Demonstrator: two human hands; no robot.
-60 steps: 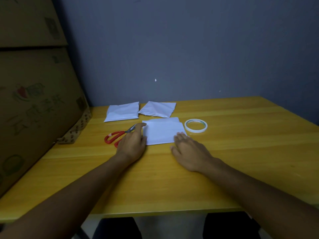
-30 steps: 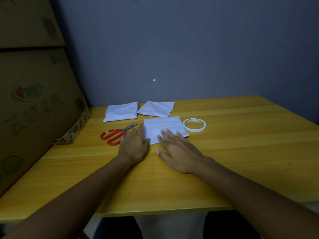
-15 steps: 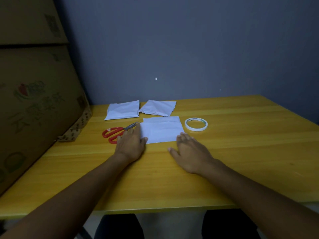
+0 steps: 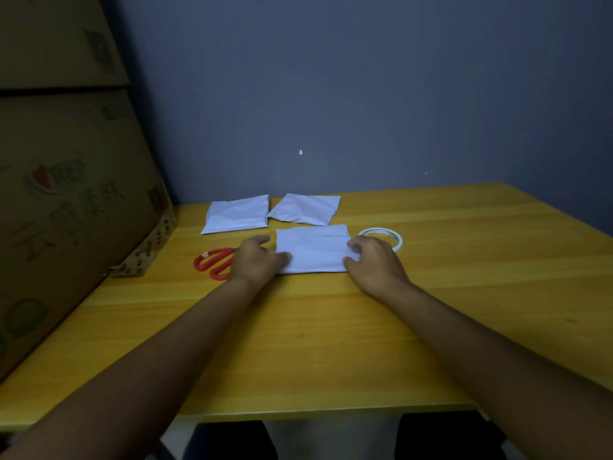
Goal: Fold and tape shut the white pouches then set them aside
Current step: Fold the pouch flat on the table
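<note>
Flat on the yellow surface point(image 4: 331, 327), a white pouch point(image 4: 313, 249) pinched at both side edges — left hand point(image 4: 255, 260) and right hand point(image 4: 374, 263), fingers curled onto it — tape roll point(image 4: 381, 237) just right, red scissors point(image 4: 215, 260) left, two more pouches point(image 4: 237, 214) behind.

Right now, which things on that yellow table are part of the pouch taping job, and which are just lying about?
Part of the job:
- near pouch, with the left hand and right hand at its side edges
- two far pouches
- tape roll
- red scissors, probably for cutting tape

Lying about:
- cardboard boxes stacked on the left
</note>
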